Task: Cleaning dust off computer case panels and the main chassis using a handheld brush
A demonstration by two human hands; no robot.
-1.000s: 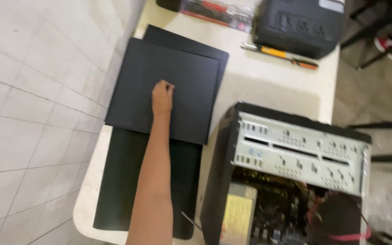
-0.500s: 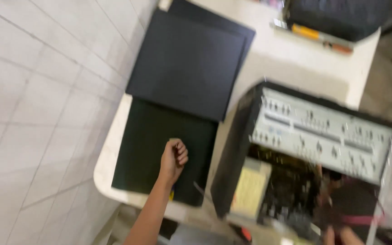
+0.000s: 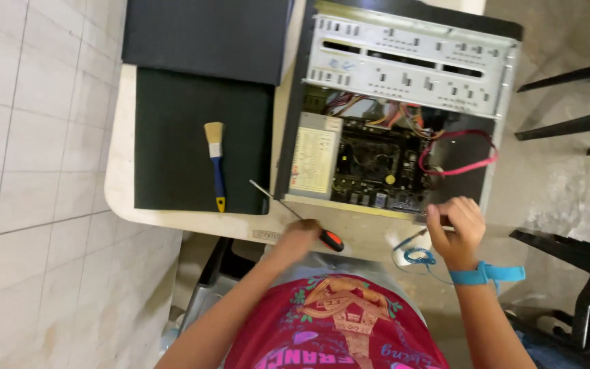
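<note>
Now your left hand [image 3: 296, 239] grips one screwdriver [image 3: 293, 215]; your right hand [image 3: 453, 229] pinches the open case [image 3: 404, 41] edge. Inside: one board [image 3: 375, 162], one red cable [image 3: 460, 152]. One brush [image 3: 216, 164] lies apart.

Bare tabletop [image 3: 123, 184] is lying open beyond the left hand [image 3: 296, 239], with only the brush [image 3: 216, 164] sitting on the dark mat [image 3: 172, 137] there. The open computer case [image 3: 404, 109] is blocking the way ahead of the right hand [image 3: 455, 229], its pink cable [image 3: 462, 160] looping across the opening.

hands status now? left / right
Left hand: closed on the screwdriver.
Right hand: fingers curled at the computer case edge; whether it holds anything cannot be told.
</note>
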